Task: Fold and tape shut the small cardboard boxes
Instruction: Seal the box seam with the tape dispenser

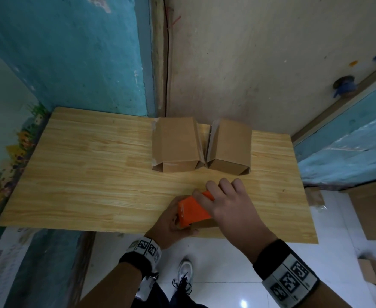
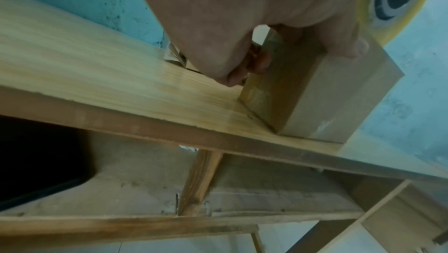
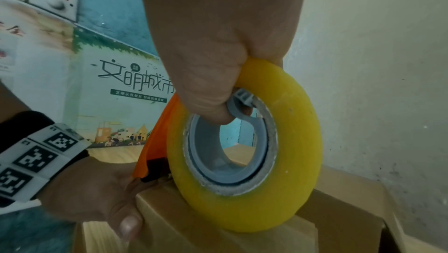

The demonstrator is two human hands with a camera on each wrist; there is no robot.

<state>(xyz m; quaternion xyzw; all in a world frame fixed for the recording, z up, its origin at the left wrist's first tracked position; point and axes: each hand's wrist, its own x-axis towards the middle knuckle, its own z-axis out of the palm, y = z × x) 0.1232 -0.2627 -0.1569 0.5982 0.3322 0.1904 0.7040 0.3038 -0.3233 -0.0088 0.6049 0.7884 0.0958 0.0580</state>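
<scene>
Near the front edge of the wooden table (image 1: 89, 174), my left hand (image 1: 171, 221) grips a small brown cardboard box (image 2: 315, 94), thumb on one side and fingers curled on the other. My right hand (image 1: 227, 201) holds an orange tape dispenser (image 1: 193, 211) from above. In the right wrist view its yellow tape roll (image 3: 242, 209) rests on the top of the box (image 3: 194, 228), and the dispenser hides most of that top. Two more cardboard boxes (image 1: 174, 145) (image 1: 229, 147) lie side by side at the back of the table, their near end flaps open.
The table's back edge stands against a teal and beige wall. To the right on the tiled floor lie flat cardboard pieces (image 1: 371, 218). My shoe (image 1: 184, 272) is under the front edge. The left half of the tabletop is bare wood.
</scene>
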